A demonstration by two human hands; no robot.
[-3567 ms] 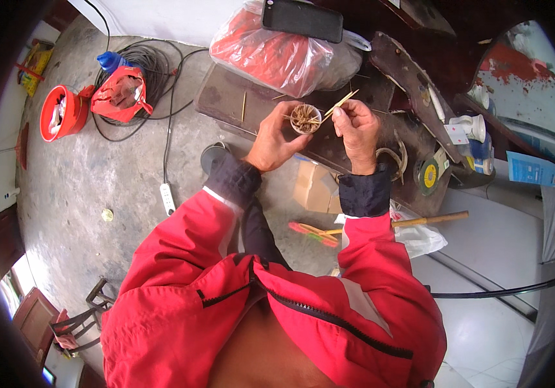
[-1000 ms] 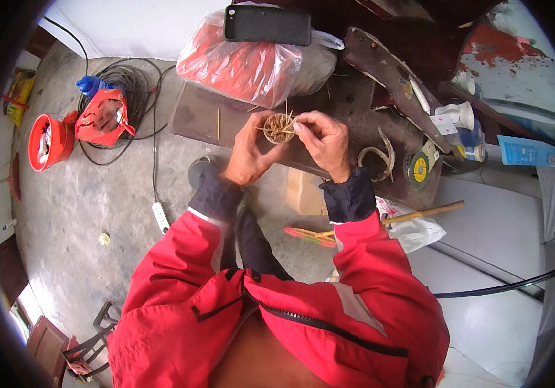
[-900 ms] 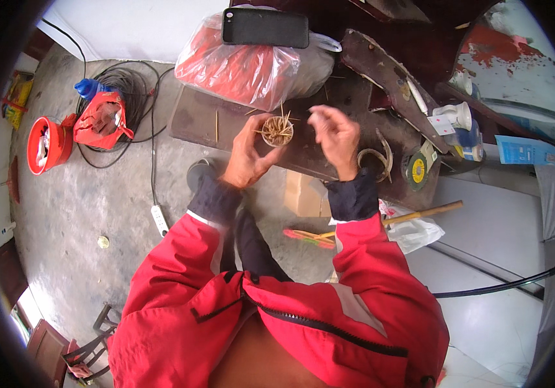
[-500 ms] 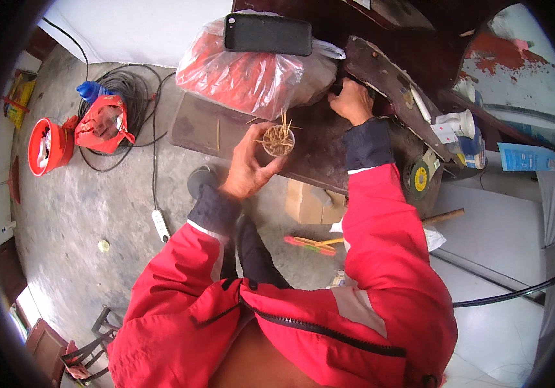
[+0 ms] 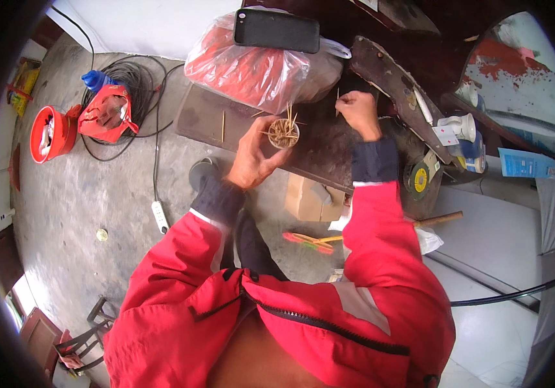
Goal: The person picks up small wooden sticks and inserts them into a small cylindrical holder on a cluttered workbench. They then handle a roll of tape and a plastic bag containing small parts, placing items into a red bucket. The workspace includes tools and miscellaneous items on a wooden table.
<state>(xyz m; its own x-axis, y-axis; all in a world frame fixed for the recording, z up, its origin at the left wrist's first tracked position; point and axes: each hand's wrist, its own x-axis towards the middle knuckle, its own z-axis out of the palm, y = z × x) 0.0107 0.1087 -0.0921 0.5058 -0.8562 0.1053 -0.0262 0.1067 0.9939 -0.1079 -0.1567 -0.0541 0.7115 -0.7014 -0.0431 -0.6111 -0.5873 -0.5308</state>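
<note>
Grey concrete floor (image 5: 122, 200) spread out beneath a dark brown bench (image 5: 319, 158), and up on that bench sat the big landmark of the scene, a clear plastic bag (image 5: 251, 74) bulging with something red, its exact contents hard to make out through the shiny film. Across the bag's far side lay a black phone (image 5: 277, 30). And just on the near side of the bag, there it was: a small white cup (image 5: 297, 139), packed with thin wooden sticks (image 5: 282, 131), several poking up and out over the rim. The left hand (image 5: 251, 155) had it, thumb and fingers curled round its sides in a firm hold! Over to the right of the bag, the right hand (image 5: 360, 113) was up above the bench, thumb and fingertips pinched together on a single slim stick (image 5: 337, 103), well apart from the cup. One loose stick (image 5: 223, 126) lay on the bench, near and to the left of the bag's lower edge. Farther left of the bag, down on the floor, a coil of dark cable (image 5: 132, 77) and a red bucket (image 5: 64, 136); well to its right, a round disc with a yellow centre (image 5: 419, 180).
</note>
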